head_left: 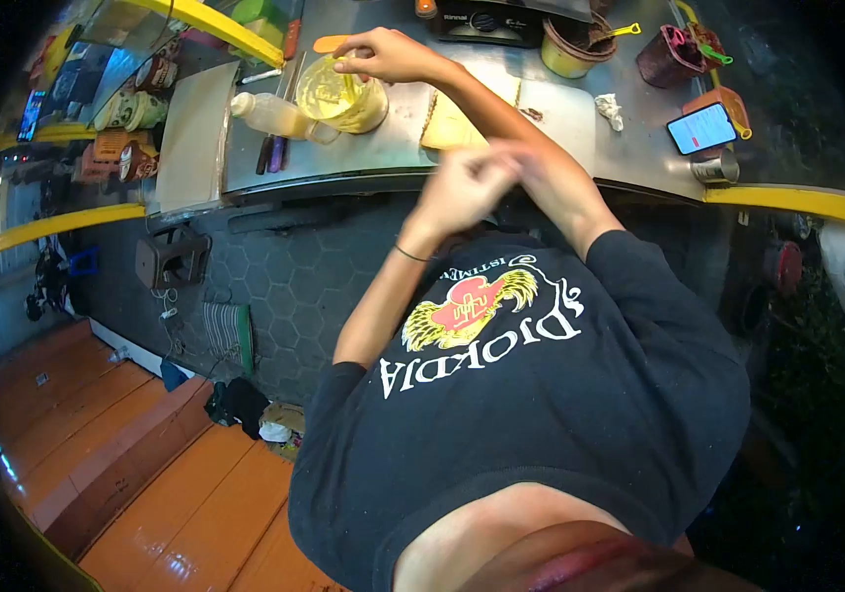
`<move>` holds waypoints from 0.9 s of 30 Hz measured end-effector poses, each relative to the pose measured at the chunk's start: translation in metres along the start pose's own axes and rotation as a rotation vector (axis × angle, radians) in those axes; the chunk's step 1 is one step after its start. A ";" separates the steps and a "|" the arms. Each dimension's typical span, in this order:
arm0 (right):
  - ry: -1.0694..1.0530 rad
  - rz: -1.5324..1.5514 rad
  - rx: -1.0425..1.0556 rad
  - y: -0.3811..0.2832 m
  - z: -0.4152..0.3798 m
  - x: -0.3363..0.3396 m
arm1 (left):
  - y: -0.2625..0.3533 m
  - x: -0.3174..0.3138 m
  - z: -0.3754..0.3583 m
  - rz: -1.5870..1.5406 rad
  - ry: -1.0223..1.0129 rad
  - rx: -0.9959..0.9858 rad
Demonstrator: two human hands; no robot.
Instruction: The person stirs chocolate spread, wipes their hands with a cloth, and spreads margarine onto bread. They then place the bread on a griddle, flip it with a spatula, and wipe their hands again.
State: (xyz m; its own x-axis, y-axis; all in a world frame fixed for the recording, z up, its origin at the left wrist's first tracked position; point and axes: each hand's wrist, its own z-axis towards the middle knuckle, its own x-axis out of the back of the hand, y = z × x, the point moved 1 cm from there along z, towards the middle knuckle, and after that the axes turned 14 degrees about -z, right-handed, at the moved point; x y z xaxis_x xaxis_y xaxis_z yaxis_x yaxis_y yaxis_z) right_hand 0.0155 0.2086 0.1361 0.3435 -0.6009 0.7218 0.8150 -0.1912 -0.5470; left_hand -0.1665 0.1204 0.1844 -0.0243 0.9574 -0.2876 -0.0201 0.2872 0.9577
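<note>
**Inspection: both hands at steel counter, right hand on plastic jug**

The right hand is reaching forward across the steel counter. Its fingers are curling down over the rim of a clear plastic jug holding yellow contents. Whether they are actually clamping the rim cannot be told. The jug is standing upright on the counter's far left part, just beside a lying squeeze bottle.

The left hand is hovering nearer the body, over the counter's front edge. It is blurring, with fingers bunched; any grasp cannot be told. A lit phone is lying well apart, to the right.
</note>
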 end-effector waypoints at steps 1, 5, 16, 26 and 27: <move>-0.028 0.269 -0.070 -0.010 -0.007 0.019 | 0.002 0.026 0.013 -0.020 0.028 -0.113; 0.157 0.536 -0.301 0.011 -0.064 0.052 | -0.045 0.129 0.021 -0.199 0.351 -0.092; 0.195 0.328 -1.015 0.095 -0.261 0.009 | -0.131 0.159 0.072 0.502 0.491 0.146; 0.339 0.595 -1.110 0.076 -0.238 -0.014 | -0.148 0.154 0.093 -0.307 0.253 0.231; 0.375 0.563 -1.101 0.075 -0.236 -0.014 | -0.154 0.153 0.091 -0.575 0.281 0.278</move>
State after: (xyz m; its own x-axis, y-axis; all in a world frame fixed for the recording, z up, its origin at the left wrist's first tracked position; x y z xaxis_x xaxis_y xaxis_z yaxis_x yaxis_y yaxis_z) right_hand -0.0383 0.0197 -0.0146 0.2145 -0.9528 0.2148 -0.2710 -0.2693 -0.9241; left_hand -0.0761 0.2257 -0.0057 -0.3450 0.6180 -0.7064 0.1484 0.7791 0.6091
